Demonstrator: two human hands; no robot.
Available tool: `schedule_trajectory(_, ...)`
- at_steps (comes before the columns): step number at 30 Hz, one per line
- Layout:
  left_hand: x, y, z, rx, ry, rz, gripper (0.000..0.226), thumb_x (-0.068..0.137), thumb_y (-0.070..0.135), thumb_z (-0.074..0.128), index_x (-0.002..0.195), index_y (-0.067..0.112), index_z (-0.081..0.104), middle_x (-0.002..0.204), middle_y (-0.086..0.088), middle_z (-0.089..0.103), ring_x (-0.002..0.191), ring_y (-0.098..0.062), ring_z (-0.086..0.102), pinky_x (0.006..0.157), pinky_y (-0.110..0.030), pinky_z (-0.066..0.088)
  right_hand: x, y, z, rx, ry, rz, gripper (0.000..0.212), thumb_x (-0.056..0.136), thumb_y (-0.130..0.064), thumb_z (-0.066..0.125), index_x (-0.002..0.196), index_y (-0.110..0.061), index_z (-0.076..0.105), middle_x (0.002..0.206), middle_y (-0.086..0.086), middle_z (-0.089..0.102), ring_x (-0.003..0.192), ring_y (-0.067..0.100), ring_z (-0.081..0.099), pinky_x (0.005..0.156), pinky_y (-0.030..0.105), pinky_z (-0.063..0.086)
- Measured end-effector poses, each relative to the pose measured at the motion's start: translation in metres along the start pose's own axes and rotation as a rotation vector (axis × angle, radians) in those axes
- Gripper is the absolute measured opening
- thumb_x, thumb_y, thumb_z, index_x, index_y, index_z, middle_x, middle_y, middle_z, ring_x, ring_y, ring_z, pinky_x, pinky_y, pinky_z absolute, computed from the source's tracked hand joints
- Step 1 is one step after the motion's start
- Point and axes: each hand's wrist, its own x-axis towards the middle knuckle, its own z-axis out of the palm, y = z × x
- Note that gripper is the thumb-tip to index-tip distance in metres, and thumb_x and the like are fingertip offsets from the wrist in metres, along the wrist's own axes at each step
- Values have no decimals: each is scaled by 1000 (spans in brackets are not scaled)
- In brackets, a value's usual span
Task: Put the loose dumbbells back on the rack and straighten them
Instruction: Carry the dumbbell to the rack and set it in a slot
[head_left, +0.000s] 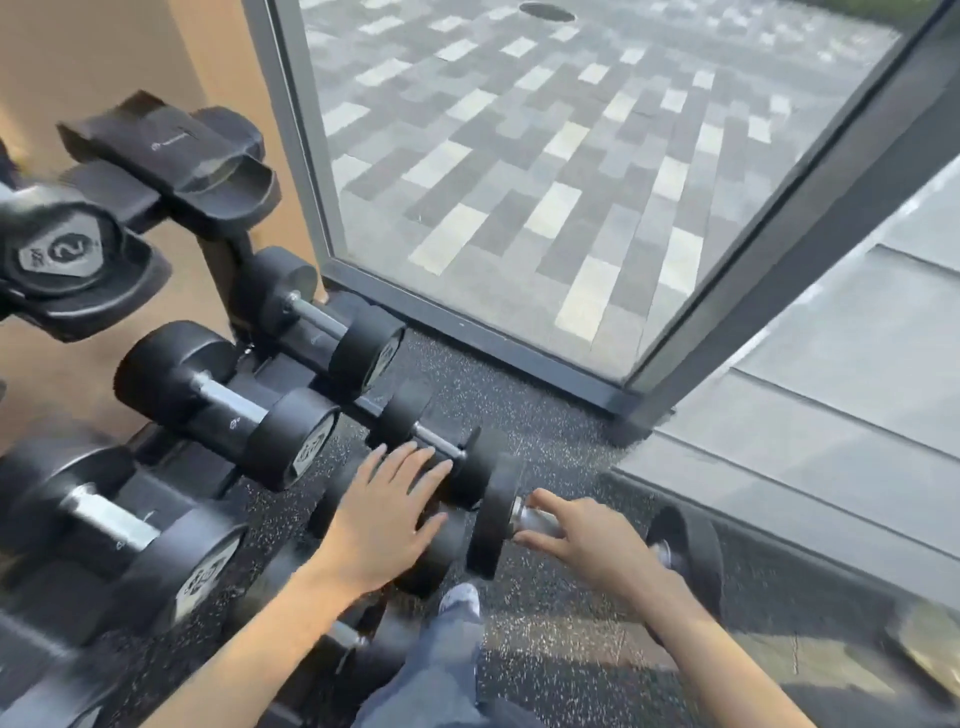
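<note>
Three loose black dumbbells lie on the speckled floor in front of the rack (218, 270). My right hand (587, 545) curls thumb and fingers round the steel handle of the nearest right dumbbell (493, 519). With straight fingers, my left hand (384, 514) rests flat over a second dumbbell (434, 556), hiding its handle. A third dumbbell (439, 441) lies just beyond my left fingertips. On the rack's lower tier sit three larger dumbbells (228, 405). One upper cradle (171, 150) holds nothing; a small dumbbell (57, 249) sits in the cradle beside it.
A glass pane in a dark frame (467, 332) stands close behind the loose dumbbells, with paving outside. A grey raised floor panel (805, 415) lies to the right. My leg in jeans and a shoe (460, 597) are between my arms.
</note>
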Motion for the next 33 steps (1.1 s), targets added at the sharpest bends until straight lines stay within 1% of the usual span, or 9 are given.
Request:
schedule_trajectory(4, 42, -16, -12, -4, 33, -53, 54, 87, 46, 38, 129, 17, 54, 130, -6, 56, 124, -26, 47, 107, -42, 25, 51, 8, -41, -98, 17, -114, 49, 85, -65, 42, 116, -27, 43, 93, 4, 62, 89, 27, 60, 66, 33, 41)
schedule_trajectory(8, 43, -33, -11, -30, 29, -146, 54, 89, 46, 40, 131, 16, 53, 131, -6, 55, 126, -26, 46, 107, -43, 28, 83, 16, -55, -129, 2, -213, 50, 84, -67, 40, 114, -28, 42, 90, 5, 64, 85, 28, 61, 67, 34, 45)
schedule_trajectory(12, 46, -45, -5, -14, 8, -231, 54, 89, 46, 38, 130, 16, 55, 129, -6, 57, 125, -25, 47, 105, -43, 30, 122, 24, -69, -125, -49, -280, 50, 84, -66, 42, 115, -27, 43, 82, 4, 58, 85, 29, 60, 67, 35, 44)
schedule_trajectory(15, 66, -46, -7, 6, 10, -289, 53, 89, 46, 39, 131, 17, 55, 130, -6, 57, 125, -24, 47, 105, -42, 29, 158, 33, -83, -143, -73, -374, 52, 82, -67, 43, 116, -28, 45, 87, 4, 63, 87, 27, 60, 68, 35, 46)
schedule_trajectory(18, 98, -42, -8, 37, 23, -379, 54, 88, 47, 38, 131, 16, 55, 130, -7, 56, 125, -25, 47, 106, -42, 28, 202, 47, -102, -215, -79, -487, 54, 79, -71, 41, 114, -29, 45, 86, 2, 66, 85, 24, 61, 69, 36, 50)
schedule_trajectory(21, 141, -35, -10, 37, 45, -500, 55, 88, 46, 38, 130, 16, 55, 130, -8, 57, 123, -26, 48, 106, -42, 26, 244, 63, -127, -244, -89, -591, 53, 80, -70, 42, 113, -29, 46, 79, 0, 60, 81, 25, 61, 66, 35, 48)
schedule_trajectory(24, 190, -21, -10, 38, 66, -614, 55, 88, 47, 37, 128, 14, 57, 128, -9, 58, 122, -28, 50, 106, -43, 27, 280, 89, -158, -240, -109, -659, 51, 81, -68, 45, 114, -30, 46, 82, 3, 61, 84, 26, 60, 67, 36, 48)
schedule_trajectory(27, 239, -6, -12, 9, 76, -665, 55, 89, 46, 36, 129, 13, 55, 128, -10, 58, 122, -30, 50, 106, -44, 26, 312, 116, -192, -252, -153, -706, 51, 79, -67, 49, 115, -31, 47, 75, 2, 59, 81, 26, 62, 68, 36, 50)
schedule_trajectory(33, 301, 10, -19, 9, 132, -831, 57, 92, 50, 30, 130, 14, 54, 131, -10, 56, 124, -29, 49, 108, -43, 23, 375, 142, -238, -403, -191, -862, 53, 81, -66, 49, 120, -29, 45, 88, 8, 67, 86, 31, 63, 73, 38, 51)
